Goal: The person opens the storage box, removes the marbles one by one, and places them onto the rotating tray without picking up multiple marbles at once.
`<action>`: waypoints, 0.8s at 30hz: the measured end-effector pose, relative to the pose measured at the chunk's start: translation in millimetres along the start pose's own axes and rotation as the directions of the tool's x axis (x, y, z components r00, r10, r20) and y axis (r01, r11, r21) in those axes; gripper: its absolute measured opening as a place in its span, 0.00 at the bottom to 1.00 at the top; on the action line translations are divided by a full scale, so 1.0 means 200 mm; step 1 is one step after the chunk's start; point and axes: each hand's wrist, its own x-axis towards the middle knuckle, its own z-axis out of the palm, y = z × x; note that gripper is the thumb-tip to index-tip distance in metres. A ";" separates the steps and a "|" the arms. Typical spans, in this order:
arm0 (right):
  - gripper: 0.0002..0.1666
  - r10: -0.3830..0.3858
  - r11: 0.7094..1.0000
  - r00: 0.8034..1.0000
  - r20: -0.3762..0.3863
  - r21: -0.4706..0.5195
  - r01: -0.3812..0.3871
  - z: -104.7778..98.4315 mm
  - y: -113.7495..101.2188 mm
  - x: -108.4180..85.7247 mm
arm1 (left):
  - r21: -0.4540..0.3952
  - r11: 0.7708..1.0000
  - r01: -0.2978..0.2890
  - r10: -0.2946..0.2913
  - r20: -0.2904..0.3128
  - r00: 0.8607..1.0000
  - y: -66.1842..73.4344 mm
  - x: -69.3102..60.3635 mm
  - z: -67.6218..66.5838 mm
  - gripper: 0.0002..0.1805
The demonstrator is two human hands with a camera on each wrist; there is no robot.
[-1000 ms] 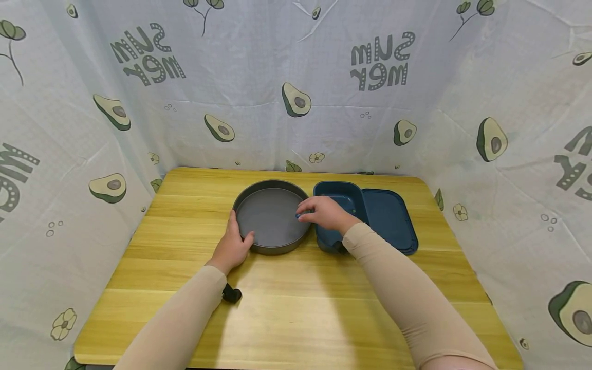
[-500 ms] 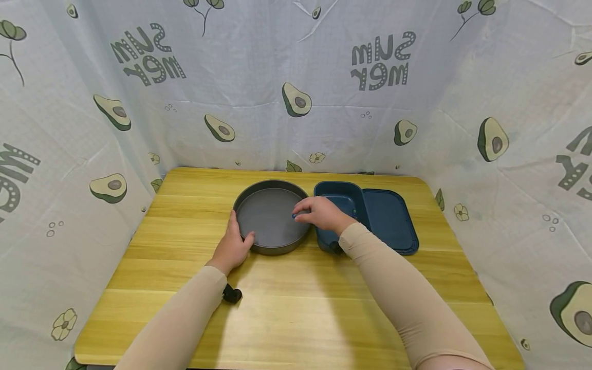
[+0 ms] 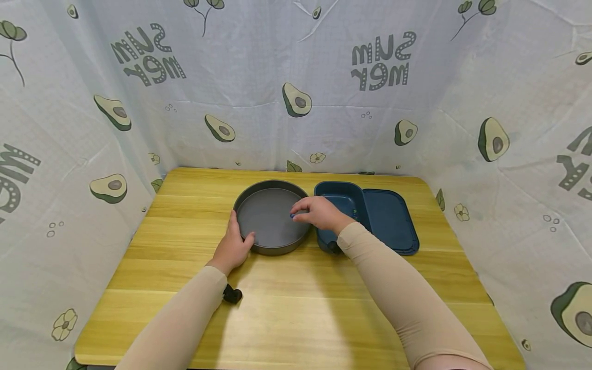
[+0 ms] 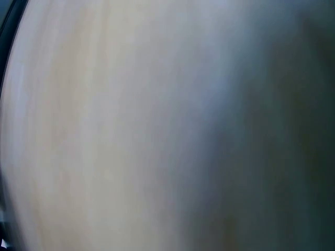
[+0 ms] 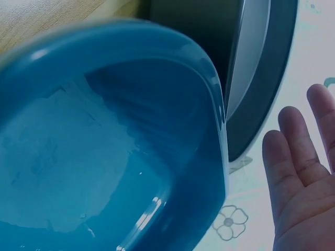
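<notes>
A round grey cake pan (image 3: 273, 216) sits on the wooden table. My left hand (image 3: 233, 247) holds its near left side, fingers along the outer wall and thumb over the rim. Above the pan's right part, my right hand (image 3: 319, 213) pinches a small blue piece (image 3: 292, 216) between thumb and fingertips; its exact kind is too small to tell. Beneath the right forearm stands a deep blue rectangular box (image 3: 339, 188) with a few tiny green and blue bits inside. In the right wrist view the box (image 5: 157, 112) fills the left side, and several fingers (image 5: 298, 141) show at the right.
A flat dark blue lid (image 3: 390, 218) lies right of the box, against it. The wooden tabletop (image 3: 277, 318) stretches toward the front. A curtain (image 3: 259, 67) with avocado prints hangs behind and at both sides. The left wrist view is a blur of tabletop (image 4: 104, 130).
My right hand has shifted slightly left, farther over the pan, with the small blue piece between its fingertips. The left hand and the pan have stayed put.
</notes>
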 end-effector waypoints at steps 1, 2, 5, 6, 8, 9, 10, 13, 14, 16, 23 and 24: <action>0.15 0.000 1.000 1.000 0.001 0.002 0.000 0.00 0.00 0.00 | 0.001 1.000 0.001 -0.001 0.001 1.000 0.00 0.00 0.00 0.54; 0.15 0.001 1.000 1.000 0.001 0.005 -0.001 0.00 0.00 0.00 | 0.003 1.000 0.003 -0.003 0.002 1.000 0.00 0.00 0.00 0.54; 0.17 0.001 1.000 1.000 0.001 0.010 -0.001 0.00 0.00 0.00 | 0.006 1.000 0.006 -0.006 0.004 1.000 0.00 0.00 0.00 0.54; 0.18 -0.001 1.000 1.000 0.000 0.009 0.001 0.00 0.00 0.00 | 0.005 1.000 0.007 -0.007 0.003 1.000 0.00 0.00 0.00 0.54; 0.19 -0.003 1.000 1.000 0.000 0.007 0.003 0.00 0.00 0.00 | 0.004 1.000 0.006 -0.006 0.001 1.000 0.00 0.00 0.00 0.54; 0.19 -0.003 1.000 1.000 -0.001 0.005 0.003 0.00 0.00 0.00 | 0.004 1.000 0.005 -0.005 0.001 1.000 0.00 0.00 0.00 0.54; 0.19 -0.004 1.000 1.000 -0.001 0.002 0.004 0.00 0.00 0.00 | 0.004 1.000 0.004 -0.004 0.001 1.000 0.00 0.00 0.00 0.54; 0.19 -0.001 1.000 1.000 0.000 0.000 0.001 0.00 0.00 0.00 | 0.006 1.000 0.005 -0.005 0.003 1.000 0.00 0.00 0.00 0.54; 0.19 0.001 1.000 1.000 0.000 0.001 -0.001 0.00 0.00 0.00 | 0.006 1.000 0.006 -0.006 0.003 1.000 0.00 0.00 0.00 0.54; 0.19 0.005 1.000 1.000 0.000 0.001 -0.005 0.00 0.00 0.00 | 0.008 1.000 0.008 -0.008 0.004 1.000 0.00 0.00 0.00 0.54; 0.20 0.029 0.999 1.000 -0.001 -0.030 -0.029 -0.05 0.03 -0.04 | 0.016 1.000 0.013 -0.013 -0.005 1.000 0.01 0.00 0.00 0.54; 0.20 0.039 0.999 0.999 -0.002 -0.033 -0.039 -0.06 0.04 -0.04 | 0.019 1.000 0.009 -0.009 -0.003 1.000 0.01 -0.01 0.00 0.54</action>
